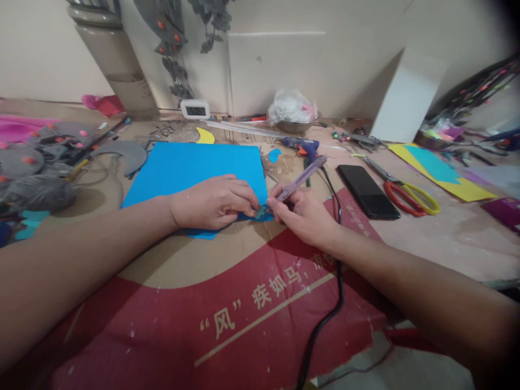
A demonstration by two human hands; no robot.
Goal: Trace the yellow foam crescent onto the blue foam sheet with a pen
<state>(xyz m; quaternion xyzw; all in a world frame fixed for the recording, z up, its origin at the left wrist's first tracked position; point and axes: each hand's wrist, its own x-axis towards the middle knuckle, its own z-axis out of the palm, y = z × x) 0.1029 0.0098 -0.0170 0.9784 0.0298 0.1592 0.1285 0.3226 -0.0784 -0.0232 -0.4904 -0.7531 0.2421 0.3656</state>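
Note:
A bright blue sheet of foam or craft paper [203, 165] lies flat on the cardboard. My left hand [217, 203] rests on its near right part, fingers bent and pressed together, fingertips holding down a small teal cut-out [260, 212] at the sheet's corner. Closed around a pale purple pen [303, 177], my right hand [304, 211] is just right of that cut-out. The pen slants up and away; its tip is hidden by my fingers. A blue scrap [203, 234] pokes out below my left hand.
A black phone [368, 192] and red-and-yellow-handled scissors [410, 196] lie to the right. Behind my right hand is a blue glue gun [303, 145]; its black cord [340, 281] runs down the cardboard [170, 325]. Small blue cut-outs [274, 155] and a yellow crescent [206, 136] lie behind.

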